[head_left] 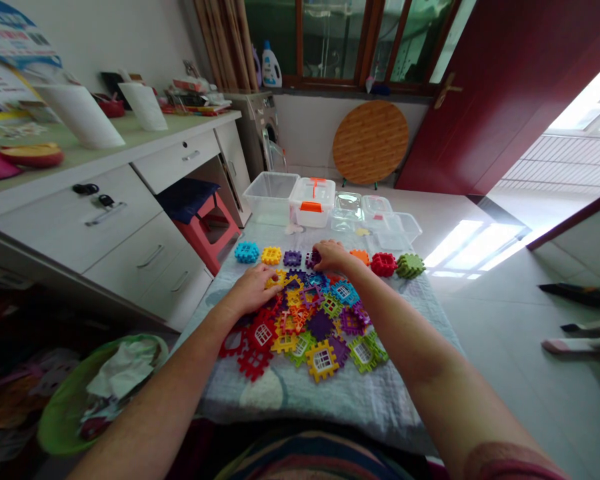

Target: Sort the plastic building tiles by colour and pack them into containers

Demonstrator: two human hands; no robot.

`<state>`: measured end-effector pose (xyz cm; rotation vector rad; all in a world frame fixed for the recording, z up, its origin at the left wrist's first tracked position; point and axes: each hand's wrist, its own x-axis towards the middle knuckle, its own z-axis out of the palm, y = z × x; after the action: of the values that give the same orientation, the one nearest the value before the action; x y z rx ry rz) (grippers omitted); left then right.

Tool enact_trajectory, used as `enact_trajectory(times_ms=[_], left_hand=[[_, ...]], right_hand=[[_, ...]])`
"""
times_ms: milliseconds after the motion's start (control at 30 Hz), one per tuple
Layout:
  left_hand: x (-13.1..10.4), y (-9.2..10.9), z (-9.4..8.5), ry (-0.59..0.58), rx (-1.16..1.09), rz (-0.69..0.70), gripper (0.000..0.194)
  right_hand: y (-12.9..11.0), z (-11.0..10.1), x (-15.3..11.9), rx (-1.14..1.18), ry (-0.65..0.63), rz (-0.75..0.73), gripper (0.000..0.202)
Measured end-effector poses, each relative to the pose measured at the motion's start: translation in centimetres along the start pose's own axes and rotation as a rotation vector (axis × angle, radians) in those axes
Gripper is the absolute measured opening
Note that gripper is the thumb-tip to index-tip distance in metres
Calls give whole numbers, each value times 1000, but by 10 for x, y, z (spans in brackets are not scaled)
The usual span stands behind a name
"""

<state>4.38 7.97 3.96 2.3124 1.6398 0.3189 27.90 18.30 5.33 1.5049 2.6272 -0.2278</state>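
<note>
A loose pile of flat, notched plastic building blocks in several colours lies on the cloth-covered table (280,393). At the pile's far left edge, my left hand (253,288) has its thumb and fingers closed about a yellow block (281,276). My right hand (331,256) reaches farther out, its fingers closed on a dark purple block (309,260) in the row behind the pile. That row has sorted stacks: blue (247,252), yellow (271,255), purple (293,258), orange (360,257), red (383,265) and green (411,266). My right forearm hides part of the pile.
Behind the row stand an open clear bin (273,193), a lidded box with orange clips (313,203) and clear trays (347,212). To the left are a white desk (125,247), a pink stool (213,223) and a green basket (55,413). A red door (460,100) is at right.
</note>
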Motion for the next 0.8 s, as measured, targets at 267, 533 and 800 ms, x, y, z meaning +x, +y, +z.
enact_trajectory(times_ms=[267, 533, 800], left_hand=[[4, 6, 9, 43, 12, 12, 42], [5, 6, 9, 16, -56, 25, 47], [4, 7, 10, -8, -94, 41, 44]], right_hand=[[1, -6, 0, 4, -13, 8, 52], [-2, -4, -49, 206, 240, -53, 29], [-28, 27, -88, 311, 243, -23, 38]])
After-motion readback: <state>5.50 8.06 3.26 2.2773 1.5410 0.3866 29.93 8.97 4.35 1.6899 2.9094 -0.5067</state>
